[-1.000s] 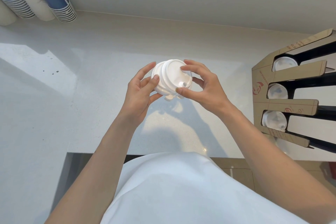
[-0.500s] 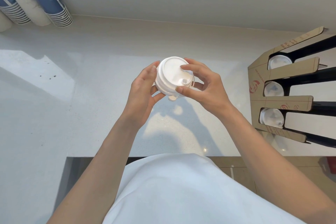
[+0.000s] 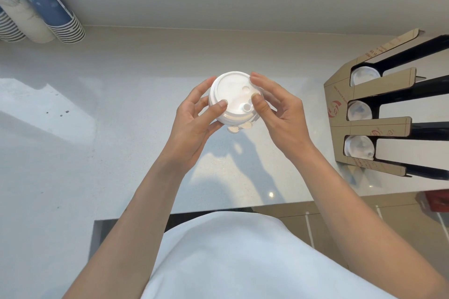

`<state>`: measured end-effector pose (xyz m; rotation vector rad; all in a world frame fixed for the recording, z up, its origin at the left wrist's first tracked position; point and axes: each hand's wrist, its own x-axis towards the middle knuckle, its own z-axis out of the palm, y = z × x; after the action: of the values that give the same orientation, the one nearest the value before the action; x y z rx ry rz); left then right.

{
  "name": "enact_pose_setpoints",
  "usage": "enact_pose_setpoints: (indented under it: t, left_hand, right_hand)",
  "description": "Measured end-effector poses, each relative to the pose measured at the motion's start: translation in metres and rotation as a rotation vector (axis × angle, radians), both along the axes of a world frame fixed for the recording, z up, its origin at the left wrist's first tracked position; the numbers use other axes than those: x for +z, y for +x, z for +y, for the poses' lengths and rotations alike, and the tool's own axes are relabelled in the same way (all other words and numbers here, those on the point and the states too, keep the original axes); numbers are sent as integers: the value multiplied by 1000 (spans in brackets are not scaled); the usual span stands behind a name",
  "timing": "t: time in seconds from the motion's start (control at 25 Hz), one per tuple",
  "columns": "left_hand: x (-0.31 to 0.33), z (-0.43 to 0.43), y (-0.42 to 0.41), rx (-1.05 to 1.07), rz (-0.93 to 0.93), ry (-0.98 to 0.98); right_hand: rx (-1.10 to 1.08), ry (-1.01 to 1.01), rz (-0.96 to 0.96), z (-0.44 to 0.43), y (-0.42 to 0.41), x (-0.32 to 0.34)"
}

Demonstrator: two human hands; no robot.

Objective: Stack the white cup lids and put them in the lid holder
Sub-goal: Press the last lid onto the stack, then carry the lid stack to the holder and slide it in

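Note:
A short stack of white cup lids [image 3: 232,97] is held above the middle of the white counter, top face toward me, with small tabs hanging from its lower edge. My left hand [image 3: 194,124] grips its left side, thumb on the top lid. My right hand [image 3: 279,114] grips the right side, thumb pressed near the sip hole. The cardboard lid holder [image 3: 340,109] stands at the right edge of the counter, apart from my hands. Its three slots each show a white lid [image 3: 359,110] inside.
Stacks of blue and white paper cups [image 3: 48,7] lie against the wall at the far left. The white counter [image 3: 97,141] ends at a front edge just before my body. A pale wall runs along the back.
Both hands have turned the lid stack so its top face points more toward me. My thumbs now press on the top lid. The stack stays between both hands over the counter's middle.

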<state>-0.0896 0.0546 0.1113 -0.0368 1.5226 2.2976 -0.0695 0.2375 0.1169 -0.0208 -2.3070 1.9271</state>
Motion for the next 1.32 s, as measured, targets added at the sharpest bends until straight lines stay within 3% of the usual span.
enact_pose_setpoints:
  t: [0.56, 1.32]
  left_hand:
    - [13, 12, 10, -194, 80, 4]
    - [21, 192, 158, -204, 197, -131]
  right_hand:
    - [-209, -101, 45, 0, 44, 20]
    - [-318, -127, 112, 169, 204, 22]
